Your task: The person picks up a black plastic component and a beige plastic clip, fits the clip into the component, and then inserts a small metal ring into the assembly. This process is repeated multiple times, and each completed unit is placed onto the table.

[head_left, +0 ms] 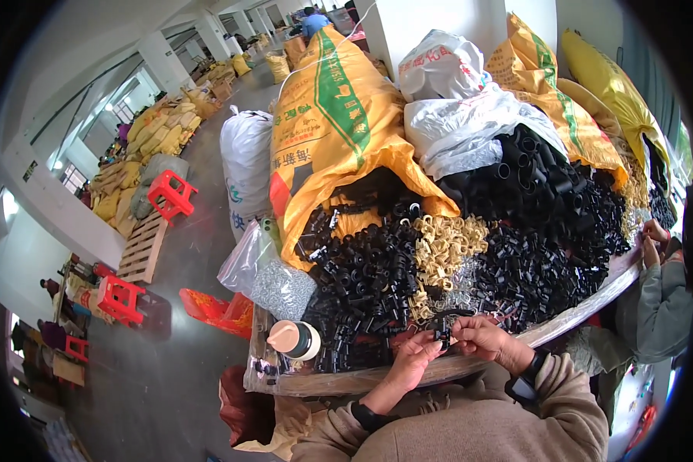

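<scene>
One black part (442,336) is sitting between the fingers of the left hand (412,360) and right hand (481,339), over the near edge of the surface (331,383). Each hand's fingers are pinching with almost no gap, meeting the part from opposite sides; exactly how much each is gripping, I cannot tell. A dark band (452,312) is curving just beyond them, perhaps belonging to the part.

This piece is seemingly midway through handling, since both hands are holding it and it is not yet lying down. Plenty appears to be left: black pieces (366,277) are heaping up on the left, tan clips (448,245) are lying in the middle, and more small pieces (543,262) are spreading rightward. Which of them are finished is not showing, so what is done is staying uncounted.

Farther out, black tubes (525,165) are spilling near an orange sack (362,100), whose mouth is gaping over the heap.
</scene>
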`<state>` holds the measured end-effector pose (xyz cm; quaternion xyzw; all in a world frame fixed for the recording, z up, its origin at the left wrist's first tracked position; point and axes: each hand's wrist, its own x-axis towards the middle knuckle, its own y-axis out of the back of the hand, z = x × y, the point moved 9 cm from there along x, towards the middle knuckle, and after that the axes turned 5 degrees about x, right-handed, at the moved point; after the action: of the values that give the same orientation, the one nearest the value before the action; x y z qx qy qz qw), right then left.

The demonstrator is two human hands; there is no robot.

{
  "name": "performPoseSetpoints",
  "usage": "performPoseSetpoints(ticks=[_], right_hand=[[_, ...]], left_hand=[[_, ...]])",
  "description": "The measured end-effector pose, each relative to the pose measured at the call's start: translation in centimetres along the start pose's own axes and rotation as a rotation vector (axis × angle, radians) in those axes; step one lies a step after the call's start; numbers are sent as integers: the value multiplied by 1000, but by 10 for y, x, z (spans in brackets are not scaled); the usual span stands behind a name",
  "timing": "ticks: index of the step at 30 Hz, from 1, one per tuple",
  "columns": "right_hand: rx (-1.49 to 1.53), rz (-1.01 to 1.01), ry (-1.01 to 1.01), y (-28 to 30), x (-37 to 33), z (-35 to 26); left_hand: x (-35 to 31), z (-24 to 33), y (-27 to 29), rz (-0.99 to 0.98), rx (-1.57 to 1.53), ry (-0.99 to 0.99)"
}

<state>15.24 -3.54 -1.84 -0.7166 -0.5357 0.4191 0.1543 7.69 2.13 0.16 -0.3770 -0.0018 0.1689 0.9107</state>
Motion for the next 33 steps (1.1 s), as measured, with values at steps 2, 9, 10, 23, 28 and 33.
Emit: performPoseSetpoints(ticks=[2,9,10,23,28,33], right_hand=[[39,4,9,2,-3,1],[92,-46,245,-19,-17,-13],[-89,-29,346,-22,-22,-19],[-534,99,384,-25,-37,-51],[-649,-32,466,-41,-37,-52],[-816,-55,658,-49,-37,-51]], left_hand=[[1,-5,2,5,17,6],[-2,-2,2,52,9,3],[-4,0,0,59,-17,0],[-10,1,-7,135,-68,105],[-10,-12,-6,123,-52,170],[-11,-20,-5,114,-41,211]])
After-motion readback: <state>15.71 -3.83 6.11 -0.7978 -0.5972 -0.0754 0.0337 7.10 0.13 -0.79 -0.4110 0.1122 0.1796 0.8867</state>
